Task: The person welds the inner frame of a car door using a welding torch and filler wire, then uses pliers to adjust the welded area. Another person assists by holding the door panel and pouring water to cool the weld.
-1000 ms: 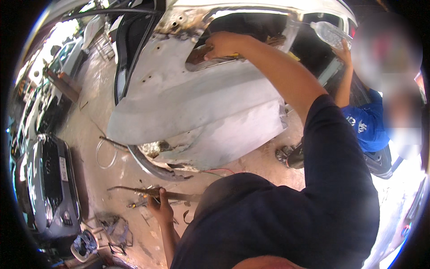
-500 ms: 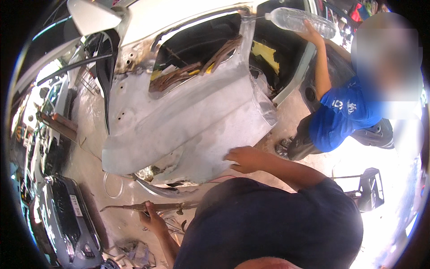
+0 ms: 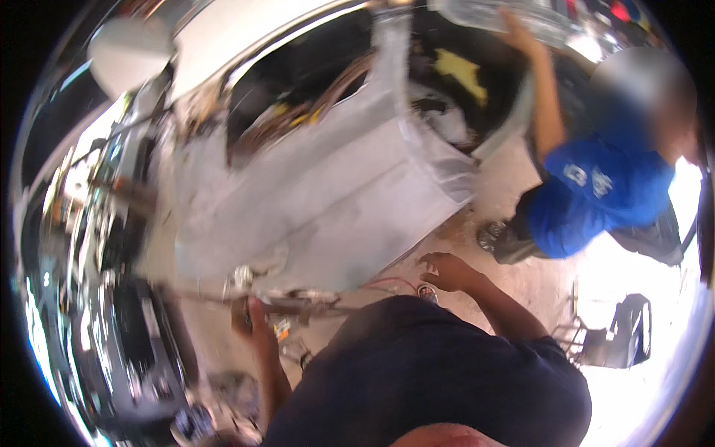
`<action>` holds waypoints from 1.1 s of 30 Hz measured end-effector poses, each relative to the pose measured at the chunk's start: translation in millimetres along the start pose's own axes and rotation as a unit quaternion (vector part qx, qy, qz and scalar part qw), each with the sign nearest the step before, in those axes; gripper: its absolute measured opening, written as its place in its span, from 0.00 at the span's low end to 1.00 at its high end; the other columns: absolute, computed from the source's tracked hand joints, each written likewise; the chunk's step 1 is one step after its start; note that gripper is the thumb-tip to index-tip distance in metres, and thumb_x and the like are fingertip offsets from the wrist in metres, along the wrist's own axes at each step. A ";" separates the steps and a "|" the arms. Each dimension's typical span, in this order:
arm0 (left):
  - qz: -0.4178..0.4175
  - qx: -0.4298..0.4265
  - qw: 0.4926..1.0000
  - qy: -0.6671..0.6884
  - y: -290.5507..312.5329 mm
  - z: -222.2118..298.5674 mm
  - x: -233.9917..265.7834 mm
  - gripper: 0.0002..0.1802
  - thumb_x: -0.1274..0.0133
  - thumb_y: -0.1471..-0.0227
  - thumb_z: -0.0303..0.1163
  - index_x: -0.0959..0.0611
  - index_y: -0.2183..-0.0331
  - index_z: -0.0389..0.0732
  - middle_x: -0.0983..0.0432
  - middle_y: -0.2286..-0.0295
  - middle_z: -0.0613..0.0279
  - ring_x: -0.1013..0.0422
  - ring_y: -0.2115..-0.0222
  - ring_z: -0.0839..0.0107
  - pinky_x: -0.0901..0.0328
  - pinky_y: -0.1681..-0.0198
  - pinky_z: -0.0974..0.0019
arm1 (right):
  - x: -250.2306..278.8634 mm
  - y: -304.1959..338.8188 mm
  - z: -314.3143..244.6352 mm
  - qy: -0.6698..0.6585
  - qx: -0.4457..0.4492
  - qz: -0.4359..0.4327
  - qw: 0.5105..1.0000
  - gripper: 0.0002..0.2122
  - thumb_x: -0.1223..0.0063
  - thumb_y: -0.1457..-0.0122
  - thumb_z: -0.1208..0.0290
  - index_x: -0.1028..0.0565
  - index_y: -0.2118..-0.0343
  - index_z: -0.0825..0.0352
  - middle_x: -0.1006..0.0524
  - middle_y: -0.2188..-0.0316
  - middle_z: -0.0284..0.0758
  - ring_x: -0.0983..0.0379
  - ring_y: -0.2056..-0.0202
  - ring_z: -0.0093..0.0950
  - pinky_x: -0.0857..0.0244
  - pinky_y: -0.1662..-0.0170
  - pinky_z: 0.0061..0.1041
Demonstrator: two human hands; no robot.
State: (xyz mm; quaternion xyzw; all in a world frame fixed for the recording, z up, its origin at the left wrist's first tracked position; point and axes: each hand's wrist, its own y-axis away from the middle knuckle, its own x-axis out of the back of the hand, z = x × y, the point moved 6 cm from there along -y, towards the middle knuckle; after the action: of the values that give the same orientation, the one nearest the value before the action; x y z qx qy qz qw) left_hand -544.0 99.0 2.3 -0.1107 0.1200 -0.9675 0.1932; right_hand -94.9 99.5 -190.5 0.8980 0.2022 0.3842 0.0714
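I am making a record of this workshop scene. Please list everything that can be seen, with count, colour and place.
Car door panel: one, white-grey, centre, stripped and blurred.
Side mirror: one, pale, upper left.
Long metal bar: one, rusty brown, below the door.
Dark car parts: several, lower left, blurred.
Co-worker: one, blue shirt, right, arm raised to a clear plastic item.
Stool: one, dark, right.
Floor: pale concrete.
Left hand: gripping the bar.
Right hand: open, by the door's lower edge, holding nothing.

A long, thin rusty metal rod (image 3: 298, 304) lies roughly level across the lower-left middle of the frame, just below the pale grey car door panel (image 3: 328, 216), which stands tilted, stripped and scuffed, centre frame.
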 end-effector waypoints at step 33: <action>-0.120 0.547 0.784 -0.268 192.4 -263.0 194.8 0.32 0.41 0.43 0.61 0.15 0.62 0.37 0.28 0.80 0.65 0.34 0.84 0.75 0.43 0.82 0.70 | -153.2 139.4 9.8 -0.311 -0.271 -0.060 0.909 0.17 0.44 0.35 0.68 0.25 0.44 0.64 0.24 0.74 0.31 0.30 0.78 0.21 0.32 0.76 0.24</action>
State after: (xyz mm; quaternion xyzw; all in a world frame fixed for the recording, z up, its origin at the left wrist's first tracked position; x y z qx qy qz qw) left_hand -721.2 -101.7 -266.9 -0.2548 -0.5003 -0.8175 0.1279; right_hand -140.3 -90.9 -259.1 0.9044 0.1117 0.1206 0.3938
